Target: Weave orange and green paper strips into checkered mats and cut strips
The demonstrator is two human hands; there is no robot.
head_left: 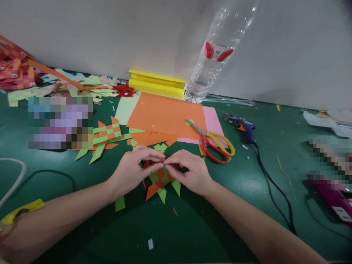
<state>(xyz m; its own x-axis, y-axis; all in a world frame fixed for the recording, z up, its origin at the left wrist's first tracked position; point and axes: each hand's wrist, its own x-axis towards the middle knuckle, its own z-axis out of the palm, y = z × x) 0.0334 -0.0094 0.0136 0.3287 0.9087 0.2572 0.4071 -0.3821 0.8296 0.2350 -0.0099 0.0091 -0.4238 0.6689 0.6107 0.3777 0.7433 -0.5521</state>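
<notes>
My left hand [132,169] and my right hand [194,171] meet at their fingertips, both closed in a pinch. What lies between the fingers is too small to make out. Just beneath them is an orange and green woven paper fish [162,177], its pointed strips spreading toward me; my hands cover its upper part. A second woven paper fish [107,132], with an eye on it, rests to the left. Beyond my hands, red-and-yellow-handled scissors [218,145] lie partly on a sheet of orange paper [167,115].
A blue glue gun [246,130] with a black cord lies on the green table at right. Against the wall stand a water bottle [211,58] and a folded yellow piece [156,85]. Paper scraps [90,81] and red woven pieces [16,69] are heaped at back left.
</notes>
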